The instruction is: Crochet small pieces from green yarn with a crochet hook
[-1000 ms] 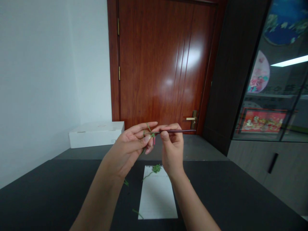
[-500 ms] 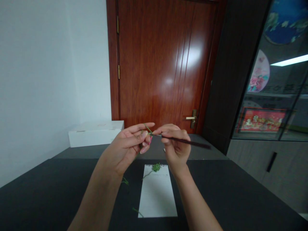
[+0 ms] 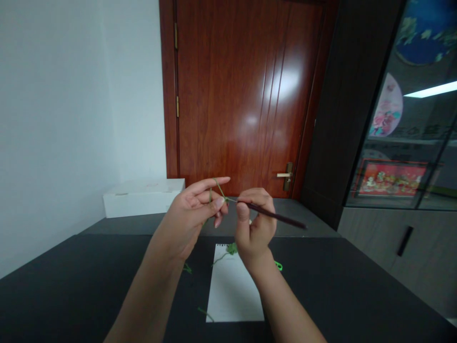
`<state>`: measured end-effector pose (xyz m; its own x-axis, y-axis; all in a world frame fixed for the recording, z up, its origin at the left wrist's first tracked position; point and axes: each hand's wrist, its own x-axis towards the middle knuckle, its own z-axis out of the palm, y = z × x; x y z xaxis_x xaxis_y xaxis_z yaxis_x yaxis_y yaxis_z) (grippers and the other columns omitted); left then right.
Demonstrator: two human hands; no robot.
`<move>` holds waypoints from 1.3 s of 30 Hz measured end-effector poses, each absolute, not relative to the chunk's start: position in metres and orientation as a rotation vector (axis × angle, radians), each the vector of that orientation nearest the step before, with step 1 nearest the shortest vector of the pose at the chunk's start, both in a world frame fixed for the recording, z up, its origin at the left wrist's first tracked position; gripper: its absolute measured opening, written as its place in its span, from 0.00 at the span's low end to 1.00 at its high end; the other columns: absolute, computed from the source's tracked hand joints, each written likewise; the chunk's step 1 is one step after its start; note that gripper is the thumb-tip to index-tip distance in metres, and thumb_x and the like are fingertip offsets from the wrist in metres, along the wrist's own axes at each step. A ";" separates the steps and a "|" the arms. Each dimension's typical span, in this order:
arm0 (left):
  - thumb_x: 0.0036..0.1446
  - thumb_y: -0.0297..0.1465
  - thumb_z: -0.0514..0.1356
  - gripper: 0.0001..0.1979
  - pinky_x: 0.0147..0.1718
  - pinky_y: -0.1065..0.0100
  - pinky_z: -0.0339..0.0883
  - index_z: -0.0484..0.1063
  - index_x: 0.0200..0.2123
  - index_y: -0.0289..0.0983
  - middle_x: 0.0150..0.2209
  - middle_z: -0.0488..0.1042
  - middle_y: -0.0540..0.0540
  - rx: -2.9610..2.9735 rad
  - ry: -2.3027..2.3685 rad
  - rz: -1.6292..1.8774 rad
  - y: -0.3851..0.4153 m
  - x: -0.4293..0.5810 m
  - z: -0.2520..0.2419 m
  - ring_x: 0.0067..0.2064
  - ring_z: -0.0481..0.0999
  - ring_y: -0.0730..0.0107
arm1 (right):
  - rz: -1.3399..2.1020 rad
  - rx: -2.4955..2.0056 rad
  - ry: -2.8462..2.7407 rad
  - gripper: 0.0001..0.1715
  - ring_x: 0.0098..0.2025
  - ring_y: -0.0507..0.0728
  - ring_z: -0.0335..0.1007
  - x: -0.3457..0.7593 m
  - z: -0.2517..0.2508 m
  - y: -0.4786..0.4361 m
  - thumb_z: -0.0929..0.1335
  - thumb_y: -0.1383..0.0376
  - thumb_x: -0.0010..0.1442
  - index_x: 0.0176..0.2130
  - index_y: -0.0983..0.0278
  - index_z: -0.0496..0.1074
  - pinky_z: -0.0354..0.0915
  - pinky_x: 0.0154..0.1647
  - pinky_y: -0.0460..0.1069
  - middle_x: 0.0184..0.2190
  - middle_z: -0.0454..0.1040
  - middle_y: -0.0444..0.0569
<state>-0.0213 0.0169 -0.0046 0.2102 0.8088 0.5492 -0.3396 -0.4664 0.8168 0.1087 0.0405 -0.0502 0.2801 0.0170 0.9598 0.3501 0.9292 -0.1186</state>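
Observation:
My left hand (image 3: 191, 212) is raised above the table, with thin green yarn (image 3: 218, 187) looped over its fingers. My right hand (image 3: 255, 228) pinches a dark-handled crochet hook (image 3: 274, 214), whose metal tip meets the yarn just beyond my left fingertips. Below my hands, a small green crocheted piece (image 3: 232, 248) lies at the top of a white spiral notepad (image 3: 233, 290), partly hidden by my right hand. Short green yarn scraps (image 3: 187, 268) lie on the table.
The dark tabletop (image 3: 71, 281) spans the foreground, with a bright green yarn scrap (image 3: 278, 266) right of the notepad. A white box (image 3: 143, 197) stands on a dark ledge behind it. Beyond are a wooden door (image 3: 243, 95) and a glass-fronted cabinet (image 3: 392, 143).
The hook's handle now slants down to the right, no longer level, and my right hand sits lower. My left fingers have spread slightly, showing more yarn loop. A bright green scrap has come into view.

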 end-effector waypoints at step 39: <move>0.52 0.20 0.67 0.21 0.24 0.72 0.62 0.79 0.51 0.32 0.25 0.72 0.48 1.299 0.246 1.259 0.017 -0.021 -0.006 0.27 0.68 0.73 | -0.044 -0.162 -1.342 0.08 0.34 0.56 0.72 0.111 -0.048 0.048 0.70 0.70 0.63 0.38 0.55 0.72 0.68 0.39 0.55 0.31 0.73 0.44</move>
<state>-0.0212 0.0166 -0.0055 0.3819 0.7875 0.4837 -0.5473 -0.2290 0.8050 0.1109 0.0476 -0.0477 0.2276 0.0610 0.9718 0.1252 0.9879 -0.0913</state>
